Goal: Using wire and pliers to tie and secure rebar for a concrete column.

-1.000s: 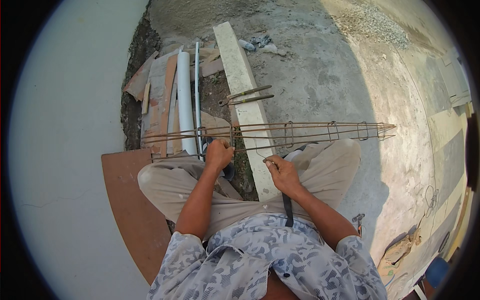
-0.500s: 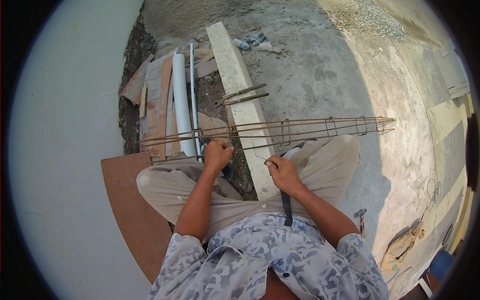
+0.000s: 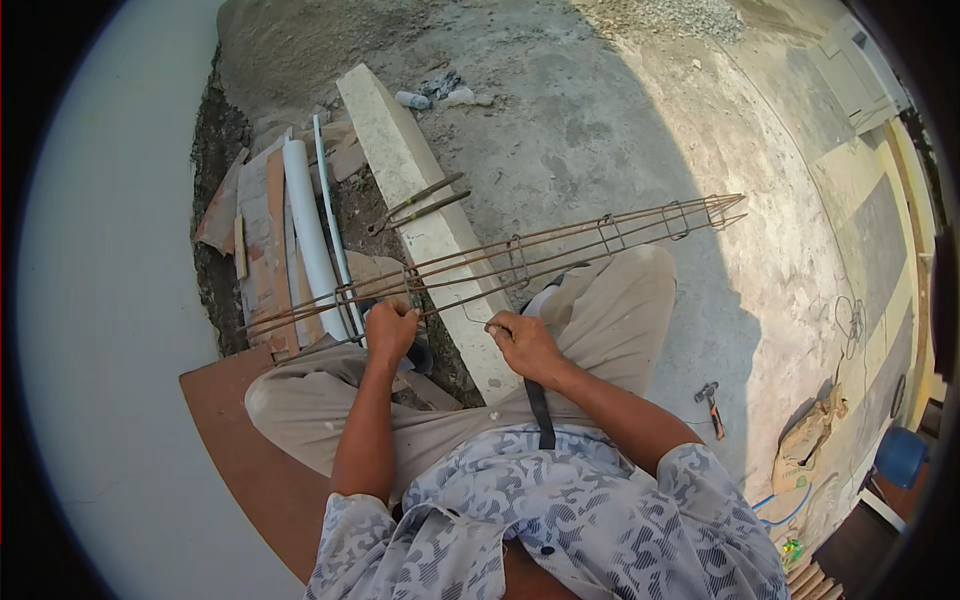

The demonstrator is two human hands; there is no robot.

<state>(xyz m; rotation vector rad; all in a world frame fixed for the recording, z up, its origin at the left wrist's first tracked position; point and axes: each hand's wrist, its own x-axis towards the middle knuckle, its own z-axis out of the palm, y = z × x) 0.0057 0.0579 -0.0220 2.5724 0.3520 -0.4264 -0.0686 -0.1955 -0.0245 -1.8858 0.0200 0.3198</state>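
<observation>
A long rusty rebar cage (image 3: pixel 576 246) with several rectangular stirrups lies slanted across my bent knees and over a pale concrete beam (image 3: pixel 392 142). My left hand (image 3: pixel 390 328) is closed on the cage at its lower bars, left of centre. Just right of it, below the bars, my right hand (image 3: pixel 515 343) pinches a thin bent wire (image 3: pixel 472 315). A pair of long-handled cutters (image 3: pixel 420 203) rests on the beam beyond the cage.
White pipes (image 3: pixel 305 230) lie on scrap boards at left, beside a pale wall (image 3: pixel 120 260). A brown board (image 3: pixel 240 440) is by my left leg. A hammer (image 3: pixel 710 405), a paper sack (image 3: pixel 805 445) and a blue bucket (image 3: pixel 897 457) sit at right; gravel (image 3: pixel 680 15) lies at the back.
The view has turned, so the scene sits further left and the cage slants up more steeply to the right. Both hands keep much the same hold.
</observation>
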